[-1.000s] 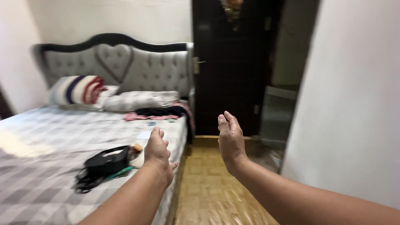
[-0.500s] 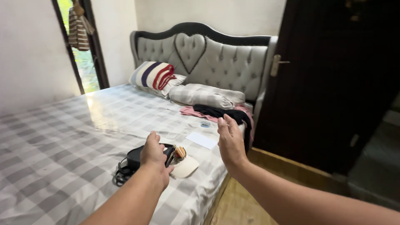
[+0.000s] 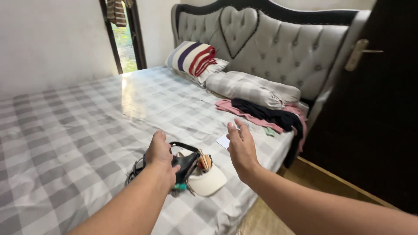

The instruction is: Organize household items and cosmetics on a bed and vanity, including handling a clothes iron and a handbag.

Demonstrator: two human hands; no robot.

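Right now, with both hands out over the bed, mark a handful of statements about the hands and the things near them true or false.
1. The left hand rests on the black bag. True.
2. The right hand grips the white cap. False: it hangs open above the bed, holding nothing, and the cap lies on the checked sheet.
3. The striped pillow leans at the grey tufted headboard. True.
4. The black and pink clothes lie on the floor. False: they lie on the bed near the long checked bolster.
5. The white cap lies beside the black bag. True.
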